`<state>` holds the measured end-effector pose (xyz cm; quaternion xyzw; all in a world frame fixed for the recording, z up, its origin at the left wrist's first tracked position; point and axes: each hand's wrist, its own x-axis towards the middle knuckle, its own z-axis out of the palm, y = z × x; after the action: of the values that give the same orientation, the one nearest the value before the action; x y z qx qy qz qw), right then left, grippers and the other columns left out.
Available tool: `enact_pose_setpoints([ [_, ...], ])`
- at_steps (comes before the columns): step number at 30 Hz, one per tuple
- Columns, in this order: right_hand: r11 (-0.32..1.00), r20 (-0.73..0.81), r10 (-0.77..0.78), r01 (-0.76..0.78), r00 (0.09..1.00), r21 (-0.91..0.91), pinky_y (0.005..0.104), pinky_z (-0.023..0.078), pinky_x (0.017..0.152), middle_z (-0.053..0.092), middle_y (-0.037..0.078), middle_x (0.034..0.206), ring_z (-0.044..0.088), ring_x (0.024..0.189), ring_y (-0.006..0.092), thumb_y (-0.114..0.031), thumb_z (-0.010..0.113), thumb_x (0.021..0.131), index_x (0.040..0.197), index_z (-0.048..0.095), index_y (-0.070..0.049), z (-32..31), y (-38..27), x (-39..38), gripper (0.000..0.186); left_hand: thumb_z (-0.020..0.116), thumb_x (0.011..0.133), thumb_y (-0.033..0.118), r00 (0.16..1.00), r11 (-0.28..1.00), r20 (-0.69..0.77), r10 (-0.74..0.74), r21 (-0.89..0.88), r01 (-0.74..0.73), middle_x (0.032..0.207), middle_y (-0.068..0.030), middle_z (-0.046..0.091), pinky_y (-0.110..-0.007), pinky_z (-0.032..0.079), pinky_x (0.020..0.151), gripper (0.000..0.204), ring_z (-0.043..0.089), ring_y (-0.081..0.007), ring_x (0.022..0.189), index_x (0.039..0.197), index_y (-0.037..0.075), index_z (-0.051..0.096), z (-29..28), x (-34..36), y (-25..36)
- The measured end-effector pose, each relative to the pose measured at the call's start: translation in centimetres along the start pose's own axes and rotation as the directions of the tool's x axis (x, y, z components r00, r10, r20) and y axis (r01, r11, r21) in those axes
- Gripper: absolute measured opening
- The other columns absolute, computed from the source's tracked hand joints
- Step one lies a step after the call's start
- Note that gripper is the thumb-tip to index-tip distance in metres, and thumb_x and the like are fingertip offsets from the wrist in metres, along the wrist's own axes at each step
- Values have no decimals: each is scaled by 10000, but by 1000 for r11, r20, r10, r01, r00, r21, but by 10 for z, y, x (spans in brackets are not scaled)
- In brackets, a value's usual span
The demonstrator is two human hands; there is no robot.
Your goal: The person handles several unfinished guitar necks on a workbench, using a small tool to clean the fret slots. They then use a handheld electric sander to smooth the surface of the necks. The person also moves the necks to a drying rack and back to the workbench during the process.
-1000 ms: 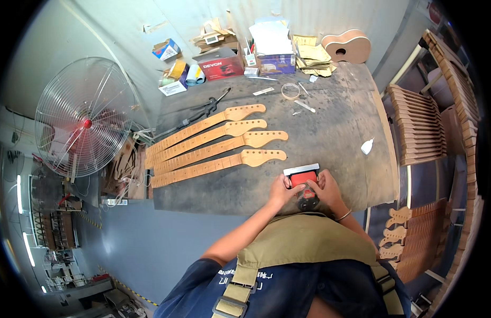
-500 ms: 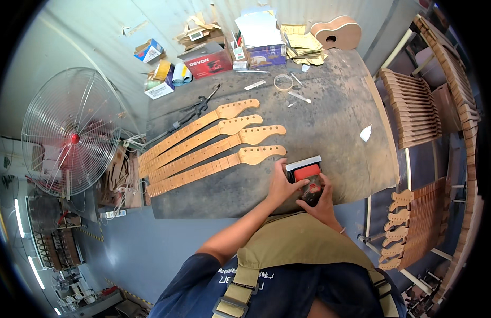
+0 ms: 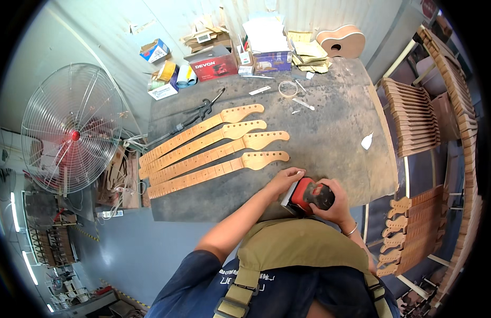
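Big dark table (image 3: pixel 330 138) stretching away beyond both hands, scuffed and dusty. Off to the left of the left hand, past the table edge, a round wire-caged fan (image 3: pixel 71 130) with a red hub. Just ahead and to the left of the left hand, four wooden guitar necks (image 3: pixel 208 151) laid side by side, long axes running from lower left up to the right, headstocks pointing right toward the hands, the nearest headstock just beside the left fingertips. To the right of the right hand, off the table, racks of more necks (image 3: pixel 412 124), bent by the lens toward the rim. Far ahead at the table's back edge, boxes and papers (image 3: pixel 240 55) in a jumble, small guitar body (image 3: pixel 341 41) beside them.

Down at the near edge now: red and black palm sander (image 3: pixel 308 195) held between both hands, tilted, pale base plate turned to the left, long axis hard to judge with so much covered. Left hand (image 3: pixel 285 180) curled against the pale plate, fingers bent over its upper edge. Right hand (image 3: pixel 333 204) wrapped firmly over the black top, bracelet on the wrist. Lower part of the sander hidden behind an olive apron bib (image 3: pixel 298 246); base surface not clear enough to read.
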<state>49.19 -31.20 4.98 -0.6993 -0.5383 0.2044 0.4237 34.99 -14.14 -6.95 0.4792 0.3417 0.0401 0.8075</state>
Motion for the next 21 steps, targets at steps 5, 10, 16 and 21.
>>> enact_pose_setpoints([
  [5,938,-182,180,-113,967,328,361,528,936,681,86,1102,658,973,222,-172,830,755,1214,638,-38,-7,25,-2,516,564,1073,345,987,944,132,-90,-305,127,1310,-159,709,-406,539,1022,398,692,-263,1154,1252,14,692,-39,-12,10],
  [10,249,3,684,-237,729,939,297,545,755,697,61,1011,657,824,176,-363,675,941,1190,640,-79,14,52,4,379,368,1078,683,935,730,294,196,-681,61,1335,-158,691,-479,406,1171,684,605,-307,1301,1261,83,639,-45,-21,24],
  [16,-381,555,634,-407,539,830,315,532,621,719,75,909,657,728,196,-629,529,992,1144,662,-88,49,83,-12,578,701,1023,430,964,841,61,260,-504,-195,1428,-88,625,-440,373,1192,601,547,-258,1352,1479,81,522,-10,-13,35],
  [21,-151,752,565,-854,340,499,327,536,596,709,132,824,639,654,208,-733,460,1008,1141,669,-75,59,119,-54,703,940,793,134,918,857,-41,393,378,-350,1415,-124,612,-398,483,1078,746,579,-211,1273,1420,31,549,16,-14,40],
])
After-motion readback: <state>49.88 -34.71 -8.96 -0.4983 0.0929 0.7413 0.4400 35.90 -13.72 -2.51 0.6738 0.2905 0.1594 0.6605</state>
